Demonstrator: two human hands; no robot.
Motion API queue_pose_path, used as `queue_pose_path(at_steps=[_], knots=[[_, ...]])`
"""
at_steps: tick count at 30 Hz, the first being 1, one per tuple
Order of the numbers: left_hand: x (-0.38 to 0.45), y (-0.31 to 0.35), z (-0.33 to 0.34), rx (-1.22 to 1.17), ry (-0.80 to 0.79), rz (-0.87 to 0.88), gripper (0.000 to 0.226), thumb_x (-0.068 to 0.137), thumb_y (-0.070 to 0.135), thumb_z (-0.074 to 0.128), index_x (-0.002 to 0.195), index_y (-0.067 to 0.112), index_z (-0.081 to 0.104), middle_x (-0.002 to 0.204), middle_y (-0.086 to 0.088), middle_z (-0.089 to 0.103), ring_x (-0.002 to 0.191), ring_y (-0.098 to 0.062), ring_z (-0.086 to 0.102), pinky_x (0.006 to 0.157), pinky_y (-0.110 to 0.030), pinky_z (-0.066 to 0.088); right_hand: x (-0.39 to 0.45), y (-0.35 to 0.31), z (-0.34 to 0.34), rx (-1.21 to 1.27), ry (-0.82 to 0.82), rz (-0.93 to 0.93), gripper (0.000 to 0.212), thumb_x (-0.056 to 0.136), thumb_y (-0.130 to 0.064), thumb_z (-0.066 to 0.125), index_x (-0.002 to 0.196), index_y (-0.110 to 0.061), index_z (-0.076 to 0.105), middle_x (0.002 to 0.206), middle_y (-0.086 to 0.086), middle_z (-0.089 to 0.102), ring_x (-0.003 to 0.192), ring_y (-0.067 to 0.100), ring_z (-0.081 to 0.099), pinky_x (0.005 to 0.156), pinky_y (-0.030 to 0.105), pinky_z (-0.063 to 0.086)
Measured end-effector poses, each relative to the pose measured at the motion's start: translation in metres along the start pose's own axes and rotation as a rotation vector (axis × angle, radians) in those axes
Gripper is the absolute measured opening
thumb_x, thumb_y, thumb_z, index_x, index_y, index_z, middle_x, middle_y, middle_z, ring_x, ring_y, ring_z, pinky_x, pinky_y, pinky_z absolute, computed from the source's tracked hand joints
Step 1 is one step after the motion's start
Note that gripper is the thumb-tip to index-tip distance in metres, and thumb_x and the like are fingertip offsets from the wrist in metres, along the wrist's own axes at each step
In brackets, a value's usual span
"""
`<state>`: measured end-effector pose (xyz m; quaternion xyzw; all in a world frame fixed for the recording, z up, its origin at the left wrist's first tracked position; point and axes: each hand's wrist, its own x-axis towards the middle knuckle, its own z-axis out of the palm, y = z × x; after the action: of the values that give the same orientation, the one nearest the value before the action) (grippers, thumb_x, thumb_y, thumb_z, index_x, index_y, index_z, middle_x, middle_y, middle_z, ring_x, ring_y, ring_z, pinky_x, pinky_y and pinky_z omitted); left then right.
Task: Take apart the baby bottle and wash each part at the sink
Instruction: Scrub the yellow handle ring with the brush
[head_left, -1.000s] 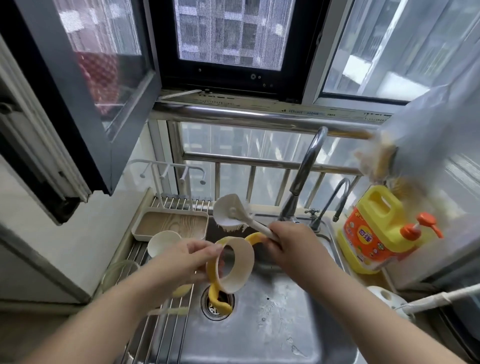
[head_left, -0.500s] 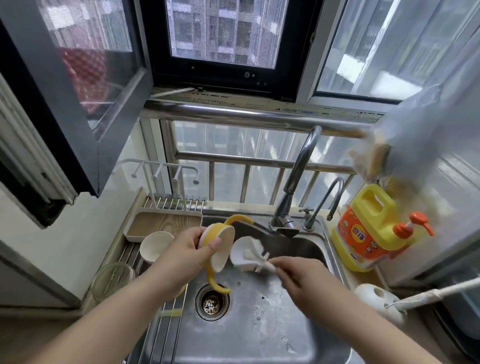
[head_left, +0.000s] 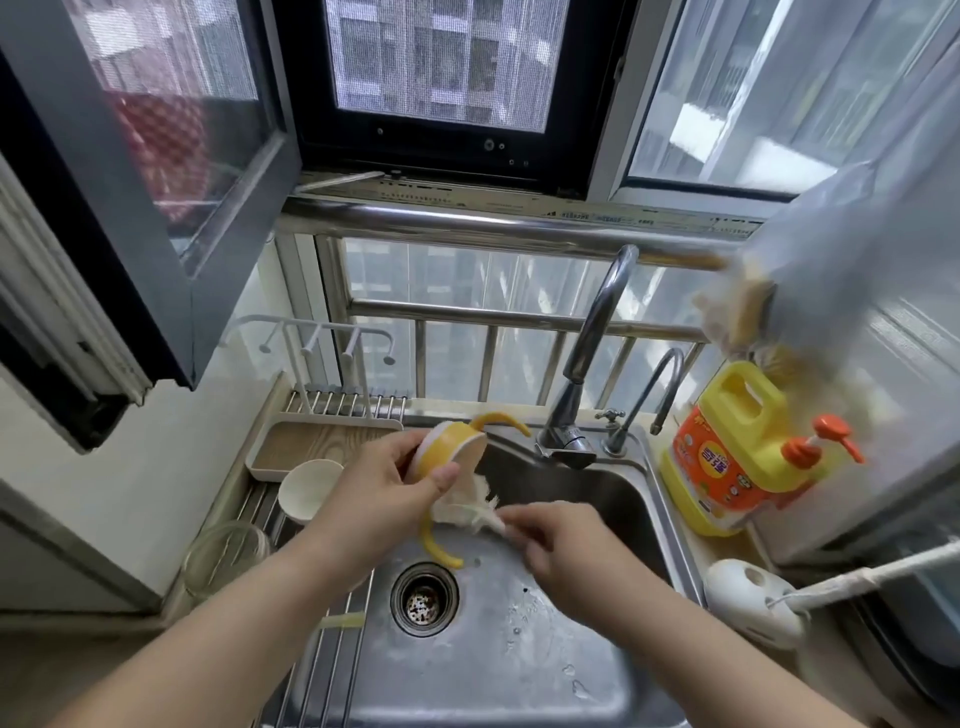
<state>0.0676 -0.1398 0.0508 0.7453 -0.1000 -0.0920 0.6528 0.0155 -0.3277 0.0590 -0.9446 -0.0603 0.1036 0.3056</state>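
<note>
Over the steel sink (head_left: 519, 675), my left hand (head_left: 384, 483) grips the yellow bottle collar (head_left: 447, 447) with its two curved yellow handles, tilted on its side. My right hand (head_left: 556, 545) holds a white bottle brush (head_left: 467, 506) by its handle. The brush head is blurred and presses against the collar's lower opening. A white cap (head_left: 309, 488) and a clear glass bottle body (head_left: 223, 558) rest on the drying rack at the left.
The faucet (head_left: 587, 358) and a smaller tap (head_left: 654, 384) stand behind the sink; no water is visible running. A yellow-orange dish soap jug (head_left: 737, 452) and a white holder (head_left: 748, 597) sit at the right. A wooden tray (head_left: 311, 447) lies back left. The drain (head_left: 423, 597) is open.
My left hand turned the collar from facing me to lying on its side and moved it up and left. My right hand swung the brush down from above to under the collar.
</note>
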Motion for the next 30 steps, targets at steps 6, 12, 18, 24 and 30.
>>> queue_pose_path(at_steps=[6, 12, 18, 24, 30], knots=[[-0.002, -0.003, -0.003, -0.036, 0.022, 0.031, 0.026, 0.084, 0.012, 0.066, 0.102, 0.031, 0.065, 0.094, 0.007, 0.073, 0.089, -0.006, 0.068, 0.070, -0.015, 0.051, -0.003, -0.001, 0.006, 0.437, -0.155, 0.167, 0.028, 0.098, -0.019, 0.046, 0.113, -0.029, 0.067, 0.064, -0.003, 0.054, 0.051, 0.011, 0.046, 0.047, 0.029, 0.039], [0.005, 0.001, -0.003, -0.114, -0.026, 0.046, 0.026, 0.077, 0.030, 0.067, 0.102, 0.021, 0.068, 0.092, -0.003, 0.073, 0.087, -0.014, 0.067, 0.076, -0.024, 0.052, 0.003, 0.006, -0.006, -0.731, 0.467, -0.191, 0.065, 0.046, 0.002, 0.068, 0.110, -0.015, 0.070, 0.065, 0.002, 0.055, 0.042, 0.022, 0.051, 0.039, 0.025, 0.024], [0.002, -0.006, 0.000, -0.092, 0.009, 0.057, 0.028, 0.073, 0.031, 0.065, 0.101, 0.027, 0.068, 0.096, 0.001, 0.074, 0.092, -0.014, 0.069, 0.081, -0.027, 0.053, 0.003, -0.011, 0.004, 0.336, -0.115, 0.151, 0.025, 0.098, -0.019, 0.045, 0.108, -0.026, 0.067, 0.061, -0.005, 0.050, 0.049, 0.009, 0.043, 0.047, 0.020, 0.035], [0.002, -0.006, -0.002, -0.140, -0.014, 0.013, 0.023, 0.082, 0.024, 0.069, 0.104, 0.022, 0.067, 0.097, -0.001, 0.074, 0.094, -0.017, 0.068, 0.078, -0.023, 0.053, 0.006, -0.006, -0.001, -0.144, 0.038, 0.026, 0.025, 0.087, -0.016, 0.058, 0.108, -0.027, 0.066, 0.069, -0.001, 0.057, 0.061, 0.021, 0.059, 0.052, 0.028, 0.039], [0.008, 0.006, -0.002, -0.196, -0.027, 0.041, 0.028, 0.080, 0.027, 0.069, 0.106, 0.017, 0.067, 0.089, -0.002, 0.073, 0.083, -0.014, 0.067, 0.072, -0.024, 0.051, 0.005, -0.014, -0.004, -0.068, 0.146, 0.006, 0.025, 0.089, -0.013, 0.055, 0.108, -0.026, 0.065, 0.068, -0.003, 0.056, 0.058, 0.015, 0.055, 0.058, 0.034, 0.048]])
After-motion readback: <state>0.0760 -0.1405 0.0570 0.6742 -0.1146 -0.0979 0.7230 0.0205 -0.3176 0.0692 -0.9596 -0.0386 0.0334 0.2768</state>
